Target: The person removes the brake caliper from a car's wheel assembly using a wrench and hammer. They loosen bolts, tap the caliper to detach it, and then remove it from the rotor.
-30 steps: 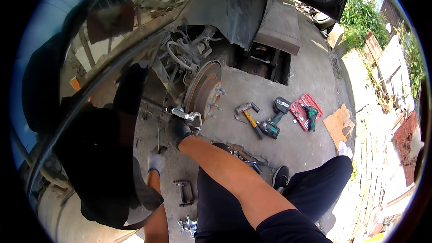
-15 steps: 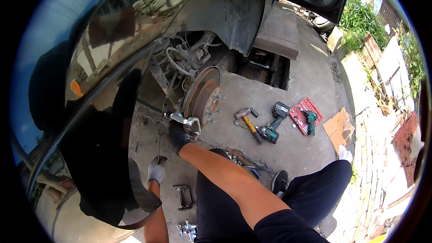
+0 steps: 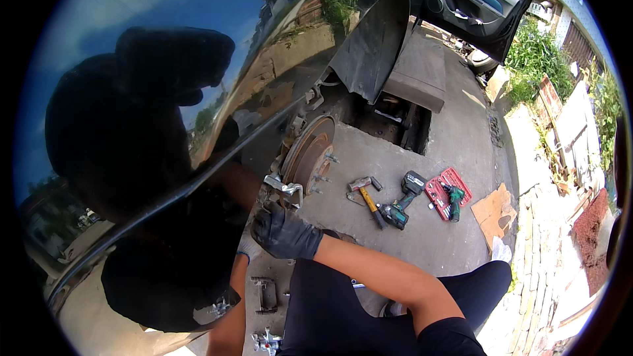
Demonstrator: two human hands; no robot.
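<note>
A rusty brake disc with bare wheel studs stands on the car's hub. At its near edge sits a silver brake caliper part. Just below that, my right hand, in a black glove, has its fingers curled closed; what they grip is hidden. My left hand, in a whitish glove, is beside it, mostly covered by the glossy dark car body, and its fingers do not show. On the ground near my leg lie a dark metal bracket and a silver-blue metal part.
To the right lie a hammer with a yellow handle, a cordless impact wrench, and a red tool case with a smaller green drill on it. Beyond is a floor pit. An open car door hangs at the back.
My view has shifted leftward over the car body. My left hand, earlier lower down with a thin rod-like tool, has risen beside the right hand. My right hand has come away from behind the caliper part.
</note>
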